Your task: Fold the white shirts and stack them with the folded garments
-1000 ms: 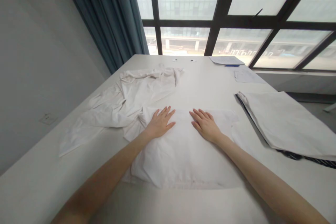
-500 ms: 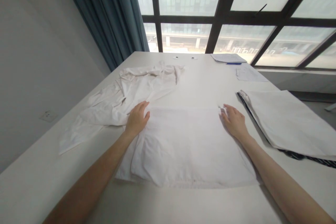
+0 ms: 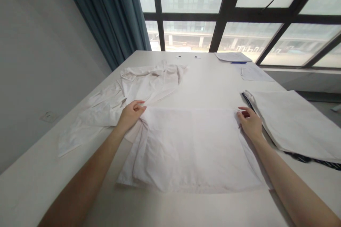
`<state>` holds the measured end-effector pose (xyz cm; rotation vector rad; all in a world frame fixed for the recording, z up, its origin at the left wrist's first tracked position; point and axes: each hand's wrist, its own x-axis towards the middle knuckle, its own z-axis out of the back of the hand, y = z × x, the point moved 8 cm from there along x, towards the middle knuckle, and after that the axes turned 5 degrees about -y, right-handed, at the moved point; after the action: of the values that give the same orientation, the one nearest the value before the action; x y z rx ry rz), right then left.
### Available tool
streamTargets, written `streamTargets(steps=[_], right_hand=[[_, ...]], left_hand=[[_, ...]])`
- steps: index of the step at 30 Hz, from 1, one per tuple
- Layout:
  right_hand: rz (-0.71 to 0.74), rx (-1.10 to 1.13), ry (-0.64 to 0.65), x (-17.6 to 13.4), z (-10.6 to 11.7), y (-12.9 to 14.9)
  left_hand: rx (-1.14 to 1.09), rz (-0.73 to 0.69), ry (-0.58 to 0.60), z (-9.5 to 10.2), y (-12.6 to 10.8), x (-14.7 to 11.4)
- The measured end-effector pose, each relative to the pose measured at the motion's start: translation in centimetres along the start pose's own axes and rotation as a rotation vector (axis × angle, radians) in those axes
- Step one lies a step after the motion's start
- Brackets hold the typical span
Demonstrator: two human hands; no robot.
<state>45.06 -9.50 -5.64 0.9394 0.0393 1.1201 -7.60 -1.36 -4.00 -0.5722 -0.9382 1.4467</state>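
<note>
A folded white garment (image 3: 191, 149) lies in front of me, its far edge nearly straight and its left side wrinkled in layers. My left hand (image 3: 131, 114) pinches the far left corner between thumb and fingers. At the far right corner, my right hand (image 3: 249, 122) has its fingers curled and closed on the fabric. Just beyond my left hand a second white garment (image 3: 149, 81) lies crumpled, with one part stretching toward the table's left side.
On the right of the white table (image 3: 207, 85) lies a stack of folded white cloth (image 3: 295, 124) with a dark striped layer underneath. Papers (image 3: 233, 57) and a blue pen (image 3: 238, 62) lie at the far right. A blue curtain (image 3: 112, 17) hangs beside the window.
My hands have moved apart, left hand to the left and right hand to the right. Their fingers have closed on the folded garment's far corners, and its far edge now looks wider.
</note>
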Motion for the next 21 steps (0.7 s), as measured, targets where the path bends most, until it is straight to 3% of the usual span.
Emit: streamTargets(steps=[4,13,17,21], right_hand=[[0.015,0.073,-0.032,0.2,0.4,0.4],[-0.047,0.108,0.021,0.3,-0.1,-0.5],[-0.056,0.107,0.044,0.4,-0.3,-0.9],[-0.025,0.153,0.071,0.4,-0.6,-0.7]], left_hand=[[0.065,-0.063,0.072,-0.8,-0.5,-0.3],[-0.054,-0.074,0.155,-1.1,-0.8,-0.4],[0.038,-0.073,0.133,-1.0,-0.5,-0.3],[0.154,-0.063,0.187,-1.3,-0.2,-0.4]])
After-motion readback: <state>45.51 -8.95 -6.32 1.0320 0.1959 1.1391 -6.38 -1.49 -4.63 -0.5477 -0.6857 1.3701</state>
